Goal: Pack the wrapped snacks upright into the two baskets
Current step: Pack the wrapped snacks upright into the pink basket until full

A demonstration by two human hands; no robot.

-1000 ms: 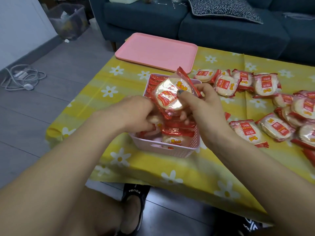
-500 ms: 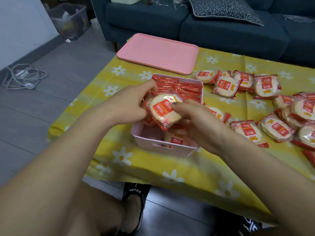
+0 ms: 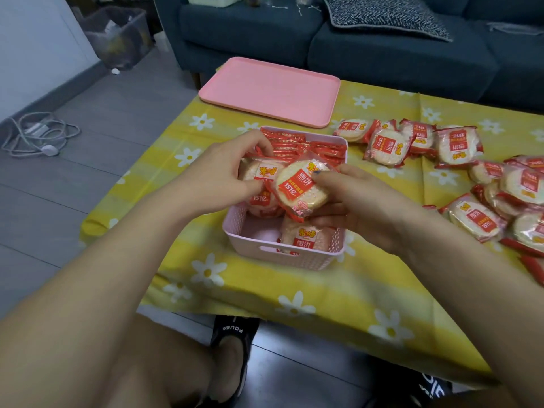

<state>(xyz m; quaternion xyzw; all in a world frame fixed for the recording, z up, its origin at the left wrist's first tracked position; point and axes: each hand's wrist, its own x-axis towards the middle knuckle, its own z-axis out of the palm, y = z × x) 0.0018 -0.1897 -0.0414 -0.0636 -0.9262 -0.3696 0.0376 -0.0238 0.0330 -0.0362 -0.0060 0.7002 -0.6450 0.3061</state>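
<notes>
The yellow flowered cloth (image 3: 338,293) hangs over the table's near edge. At 12 o'clock lies a smooth pink tray (image 3: 269,91); loose snacks (image 3: 471,219) crowd 3 o'clock. The perforated pink basket (image 3: 282,254) has bare floor at its near left. The left hand (image 3: 223,175) pinches a standing packet (image 3: 262,187); the right hand (image 3: 350,201) grips a round crinkly snack (image 3: 300,189) over the basket.

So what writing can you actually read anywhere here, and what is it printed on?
"雪饼" and "151亿": red label of the snack packet held in the right hand.
"雪饼": packet lying in the pink basket.
"151亿": packet held by the left hand.
"POUBA", seen upside down: strap of the black sandal.
The yellow brand logos and the small print on the packets are too blurred to read.
</notes>
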